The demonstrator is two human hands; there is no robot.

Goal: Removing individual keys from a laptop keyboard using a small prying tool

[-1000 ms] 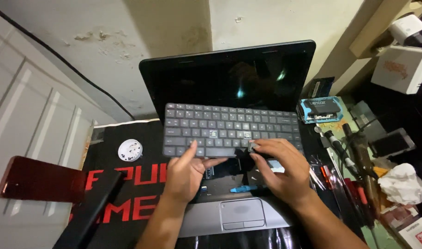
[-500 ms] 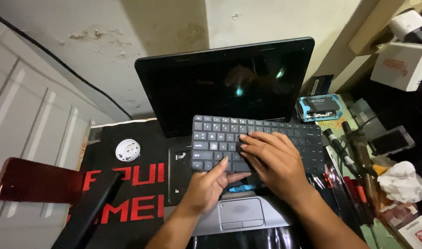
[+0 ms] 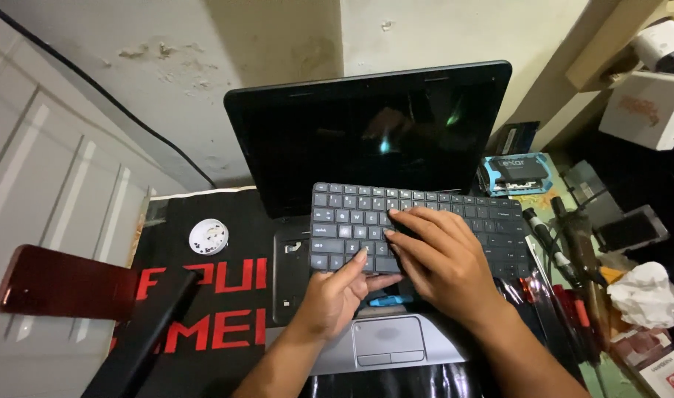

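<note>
The thin keyboard (image 3: 418,232) looks light and bendable; both the left hand (image 3: 340,291) and the right hand (image 3: 440,258) rest open on it, so its edges seem the safest grip.

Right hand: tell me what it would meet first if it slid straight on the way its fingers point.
The right hand points up-left across the keyboard; past its top edge it would likely meet the laptop screen.

This looks like a small electronics repair corner in a home. An opened laptop (image 3: 366,140) lies on a black mat with red letters (image 3: 204,309). At the right, screwdrivers (image 3: 565,309), a soldering tool (image 3: 580,250) and small parts boxes (image 3: 517,173) crowd the bench. The far wall (image 3: 204,44) has peeling paint.
</note>
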